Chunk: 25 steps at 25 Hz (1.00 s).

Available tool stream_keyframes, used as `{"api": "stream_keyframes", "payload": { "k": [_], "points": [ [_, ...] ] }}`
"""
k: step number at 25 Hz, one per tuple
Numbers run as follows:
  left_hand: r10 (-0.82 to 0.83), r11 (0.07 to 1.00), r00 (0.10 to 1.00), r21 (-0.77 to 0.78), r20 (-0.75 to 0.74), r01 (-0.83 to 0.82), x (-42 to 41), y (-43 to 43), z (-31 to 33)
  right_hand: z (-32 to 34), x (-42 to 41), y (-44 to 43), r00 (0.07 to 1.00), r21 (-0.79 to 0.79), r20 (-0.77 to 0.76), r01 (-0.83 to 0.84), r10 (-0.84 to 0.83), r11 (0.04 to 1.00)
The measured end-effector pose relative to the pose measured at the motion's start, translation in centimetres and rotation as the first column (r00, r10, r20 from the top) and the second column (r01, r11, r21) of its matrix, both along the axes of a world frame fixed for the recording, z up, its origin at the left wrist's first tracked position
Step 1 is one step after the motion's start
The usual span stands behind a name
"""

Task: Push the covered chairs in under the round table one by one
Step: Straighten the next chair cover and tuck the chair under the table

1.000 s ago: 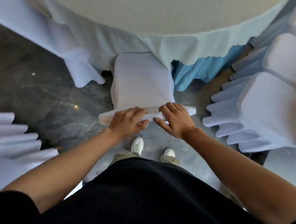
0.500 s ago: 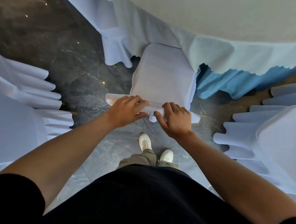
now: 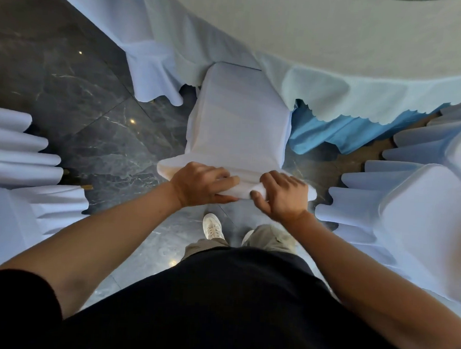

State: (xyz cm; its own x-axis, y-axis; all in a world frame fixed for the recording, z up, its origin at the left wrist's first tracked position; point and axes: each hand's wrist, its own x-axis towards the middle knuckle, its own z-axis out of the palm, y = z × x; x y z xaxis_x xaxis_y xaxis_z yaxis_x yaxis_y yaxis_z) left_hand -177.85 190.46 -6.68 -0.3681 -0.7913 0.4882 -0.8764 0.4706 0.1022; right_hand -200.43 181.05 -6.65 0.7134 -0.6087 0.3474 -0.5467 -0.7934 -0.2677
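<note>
Both hands are on the back of the covered chair (image 3: 237, 126), dead ahead of me. My left hand (image 3: 202, 185) is wrapped over the top edge, fingers forward, thumb on my side. My right hand (image 3: 283, 197) is curled round a bunched fold of the cover at the same edge. The seat's front edge is tucked just under the hem of the tablecloth (image 3: 335, 94) on the round table (image 3: 338, 33), and most of the seat is out in the open. So I judge the push as barely started. The plan is a straight, level shove with even force from both hands so the chair doesn't yaw. The right-hand grip looks to be mostly cloth, so I'd want frame under that palm or the cover will slide instead of the chair. Keep the push low and horizontal, since tipping would dig the front legs into the marble floor (image 3: 81, 86). Watch the blue underskirt (image 3: 319, 133) just right of the seat, which could snag or drag under a leg. The pleated chair on my right (image 3: 422, 211) and the one on my left (image 3: 11, 163) stand clear of the lane. I can't see the legs or what's under the table, so go slowly and stop at first resistance.
</note>
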Motion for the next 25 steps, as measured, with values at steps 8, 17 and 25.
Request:
{"api": "stream_keyframes", "payload": {
  "k": [8, 17, 25],
  "points": [
    [0.165, 0.986, 0.986, 0.015, -0.021, -0.165, -2.3, -12.5, 0.7, 0.8, -0.8, -13.7, 0.999, 0.026, -0.019, 0.045, -0.044, 0.999],
    [0.168, 0.977, 0.984, 0.146, -0.066, -0.157, -2.4, -12.0, 0.3, 0.1, -1.1, -14.3, 1.000, 0.075, 0.016, 0.009, -0.010, 0.997],
    [0.274, 0.946, 0.959, 0.199, -0.066, -0.257, -3.9, -11.0, 0.6, 0.4, -1.7, -13.8, 1.000, 0.099, -0.006, -0.021, 0.022, 0.995]
  ]
}}
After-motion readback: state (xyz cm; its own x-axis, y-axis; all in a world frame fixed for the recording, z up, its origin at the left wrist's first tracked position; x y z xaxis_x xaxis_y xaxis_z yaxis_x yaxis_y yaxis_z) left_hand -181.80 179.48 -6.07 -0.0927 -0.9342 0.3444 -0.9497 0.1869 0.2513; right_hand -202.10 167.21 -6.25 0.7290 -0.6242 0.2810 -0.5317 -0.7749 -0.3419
